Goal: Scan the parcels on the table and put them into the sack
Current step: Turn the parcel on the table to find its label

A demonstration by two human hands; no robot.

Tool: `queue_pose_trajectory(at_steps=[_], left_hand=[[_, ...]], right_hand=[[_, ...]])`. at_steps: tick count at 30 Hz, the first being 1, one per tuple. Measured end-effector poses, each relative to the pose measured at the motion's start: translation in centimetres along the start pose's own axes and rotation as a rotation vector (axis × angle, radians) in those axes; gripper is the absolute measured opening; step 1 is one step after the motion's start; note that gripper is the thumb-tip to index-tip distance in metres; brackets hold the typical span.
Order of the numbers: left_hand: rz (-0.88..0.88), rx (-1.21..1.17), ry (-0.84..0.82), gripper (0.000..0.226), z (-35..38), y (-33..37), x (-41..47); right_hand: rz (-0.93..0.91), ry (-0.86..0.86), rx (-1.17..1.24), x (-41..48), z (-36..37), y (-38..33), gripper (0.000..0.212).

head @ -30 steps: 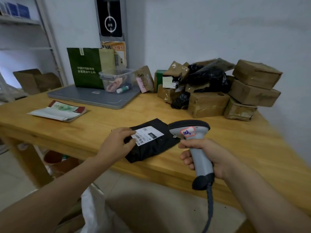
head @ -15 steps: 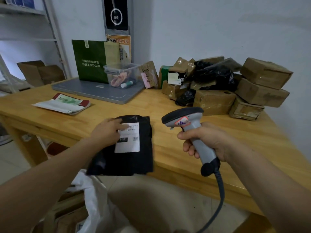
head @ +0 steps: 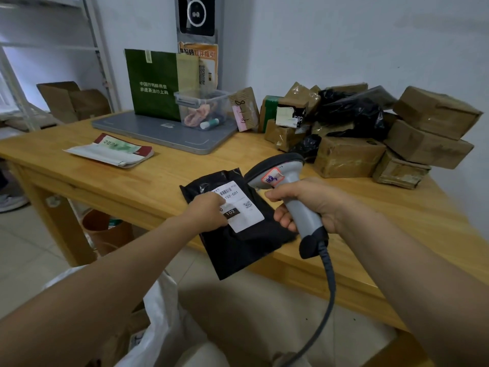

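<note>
At the wooden table [head: 158, 181] edge, left hand [head: 209, 210] pinches a glossy black polybag [head: 238, 247], right hand [head: 309, 202] grips a grey scanner [head: 280, 169].

Soft, cool daylight is coming in from the left, washing the shelving [head: 50, 35] to a pale blue haze and lighting the table [head: 164, 186] evenly. Only faint shadows are gathering under the stacked boxes [head: 349, 157], and a soft one is spreading over the floor [head: 238, 308] beneath. Glare is catching on the black plastic bags [head: 352, 112] and the boxes' tape, and the wide lens is bowing the table's edges and stretching the forearms [head: 92, 300] at the lower corners, where detail is softening, while the white label [head: 243, 207] at centre is reading fairly sharp.
</note>
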State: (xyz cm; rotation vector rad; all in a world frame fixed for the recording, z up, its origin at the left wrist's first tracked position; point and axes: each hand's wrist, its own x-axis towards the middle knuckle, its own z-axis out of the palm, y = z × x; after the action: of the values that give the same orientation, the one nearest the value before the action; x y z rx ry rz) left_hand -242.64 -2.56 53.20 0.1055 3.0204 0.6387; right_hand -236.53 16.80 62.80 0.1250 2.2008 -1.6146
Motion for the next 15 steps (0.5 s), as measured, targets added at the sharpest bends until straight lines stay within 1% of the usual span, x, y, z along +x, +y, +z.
queue_pose_trajectory(at_steps=[2,4,5,7,12,15], left_hand=[[-0.015,0.007,0.026,0.045,0.1,-1.0,0.0],[-0.026,-0.005,0.051,0.042,0.3,-1.8,-0.2],[-0.033,0.037,0.068,0.042,0.3,-1.8,-0.3],[-0.045,0.163,0.097,0.048,0.3,-2.0,-0.4],[-0.050,0.121,0.068,0.053,0.2,-2.6,-0.3],[-0.020,0.167,0.093,0.059,0.4,-3.0,0.0]], right_hand=[[-0.008,0.013,-0.039,-0.2,0.2,-0.3,0.024],[-0.014,0.018,-0.089,-0.3,0.5,-0.9,0.019],[-0.014,0.016,-0.114,-0.4,0.7,-1.2,0.016],[-0.006,0.012,-0.166,-0.4,1.1,-1.8,0.013],[-0.006,0.013,-0.274,-0.7,1.8,-3.1,0.012],[-0.003,0.013,-0.316,-0.8,2.0,-3.6,0.013]])
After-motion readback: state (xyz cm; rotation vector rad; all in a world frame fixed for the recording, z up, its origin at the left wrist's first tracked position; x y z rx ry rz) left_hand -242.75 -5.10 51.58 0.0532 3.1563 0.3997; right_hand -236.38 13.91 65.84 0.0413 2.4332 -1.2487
